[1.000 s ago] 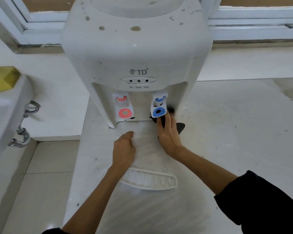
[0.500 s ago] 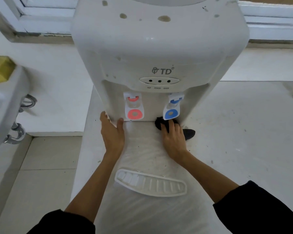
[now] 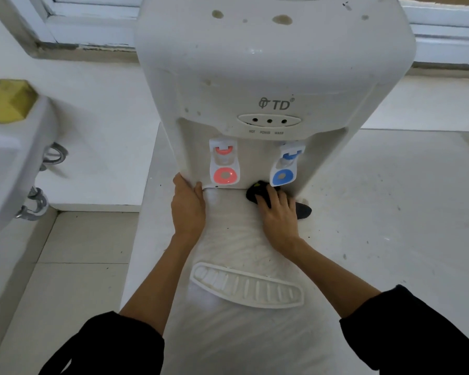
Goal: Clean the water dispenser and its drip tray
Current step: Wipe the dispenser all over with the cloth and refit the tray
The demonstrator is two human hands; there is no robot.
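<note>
right hand [image 3: 278, 215] presses cloth [image 3: 303, 209] flat below blue tap [image 3: 283, 169]; left hand [image 3: 187, 209], fingers straight, braces dispenser [image 3: 255, 63]. drip tray [image 3: 247, 286]: 6 o'clock of both hands, long axis 9-to-3.

The drip tray [image 3: 246, 289] lies on the counter [image 3: 390, 212] before the water dispenser [image 3: 274, 77].

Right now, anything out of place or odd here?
Yes. The drip tray grille lies loose on the counter, away from the water dispenser. Brown stains spot the dispenser's upper front. The right hand presses a dark cloth under the blue tap.
</note>
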